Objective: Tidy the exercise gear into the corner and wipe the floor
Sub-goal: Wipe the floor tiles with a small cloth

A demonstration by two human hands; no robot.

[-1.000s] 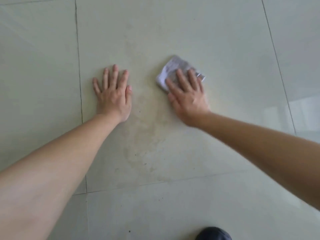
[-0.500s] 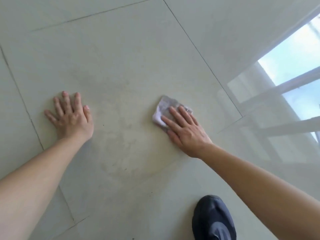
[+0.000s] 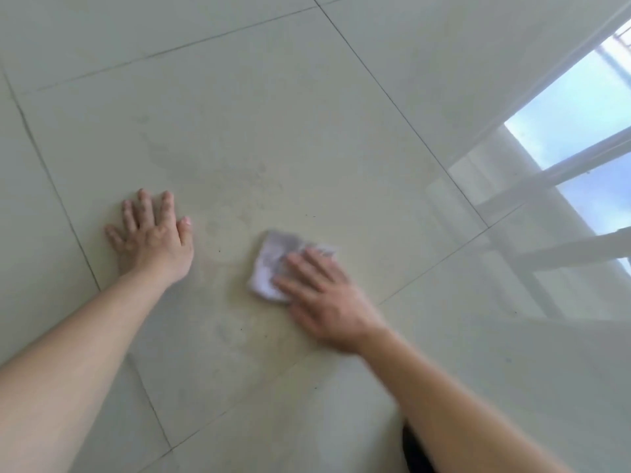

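**Pale tile, and a cloth pinned under flat fingers**

Glossy cream tile makes up the floor [image 3: 273, 107], crossed by thin dark grout lines. The person leans over it with both bare arms stretched forward.

The left hand [image 3: 152, 238] lies palm down on the tile, fingers straight and slightly spread, holding nothing. It sits just beside a grout line on its outer side.

The right hand [image 3: 324, 298] is blurred. Its fingers are extended rather than curled, and they press down on the near part of a folded whitish cloth [image 3: 269, 264]. The cloth lies flat on the same tile as the left hand, to that hand's right and apart from it, with its far edge and left side uncovered.

Faint dull smudges and a few dark specks [image 3: 239, 213] mark the tile between and beyond the two hands.

At the right, the shiny floor reflects a bright window [image 3: 563, 124] with pale bars. A dark shape [image 3: 415, 448] shows at the bottom edge, partly hidden by the right forearm; what it is cannot be told.
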